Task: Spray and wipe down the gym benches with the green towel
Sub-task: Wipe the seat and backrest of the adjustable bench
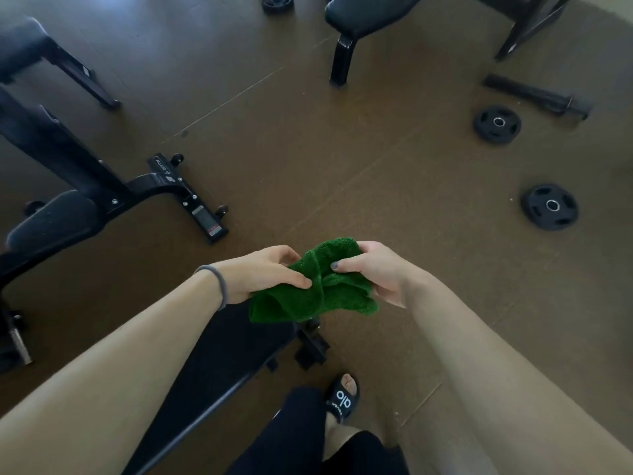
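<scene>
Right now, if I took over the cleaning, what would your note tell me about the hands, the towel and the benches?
Left hand: pinches the green towel at its left side.
Right hand: grips the towel's right side. The towel is bunched between both hands, in the air above the end of the near bench.
No spray bottle is in view.
Other benches: one at left, one at top.
Done: cannot tell whether any bench was wiped.
Left: spray and wipe the benches.
</scene>
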A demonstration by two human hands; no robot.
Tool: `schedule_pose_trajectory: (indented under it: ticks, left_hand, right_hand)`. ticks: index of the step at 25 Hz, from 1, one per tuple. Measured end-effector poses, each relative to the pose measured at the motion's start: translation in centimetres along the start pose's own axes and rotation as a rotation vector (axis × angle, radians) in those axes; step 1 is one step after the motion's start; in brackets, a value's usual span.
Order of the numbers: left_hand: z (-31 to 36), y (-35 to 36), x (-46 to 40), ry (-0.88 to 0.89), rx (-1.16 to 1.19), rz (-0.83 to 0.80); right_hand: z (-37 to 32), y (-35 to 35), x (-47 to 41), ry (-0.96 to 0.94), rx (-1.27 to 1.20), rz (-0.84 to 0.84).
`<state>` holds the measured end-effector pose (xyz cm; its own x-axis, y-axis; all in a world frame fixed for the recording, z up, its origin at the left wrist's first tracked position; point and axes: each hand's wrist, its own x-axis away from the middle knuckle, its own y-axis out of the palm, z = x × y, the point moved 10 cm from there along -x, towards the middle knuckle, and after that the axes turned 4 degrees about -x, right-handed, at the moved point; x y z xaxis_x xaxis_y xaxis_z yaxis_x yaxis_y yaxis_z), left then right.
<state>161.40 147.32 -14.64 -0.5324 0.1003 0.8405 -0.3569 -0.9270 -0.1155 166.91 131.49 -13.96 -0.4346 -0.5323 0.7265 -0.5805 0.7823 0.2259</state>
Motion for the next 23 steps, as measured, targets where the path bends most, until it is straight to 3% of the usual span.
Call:
schedule_pose_trajectory:
  ticks: [4,9,13,20,23]
  left_hand:
    - [4.1,-2.2,-0.6,0.104,-0.17,0.004]
    - [9.2,-5.9,-3.4,0.163,-0.444,0.018]
    - [12.5,-11.6,-6.8,0.17,-0.468,0.041]
    - [14.3,-24.7,-7.3,0.098,-0.464,0.249]
    - [13.7,-29.3,-6.1,0.065,-0.458,0.334]
  right_hand:
    - [-4.6,-2.1,-1.7,-0.06,0.497,0.099]
    - [-11.1,0.9,-6.6,-0.292,0.968,-0.027]
    - [-16.6,0.8,-12.3,-0.44,1.313,0.036]
    - [-27.1,4.6,-21.6,-0.276,1.183,-0.223]
    - [-30.1,9.2,-24.7,-0.206,1.384,-0.402]
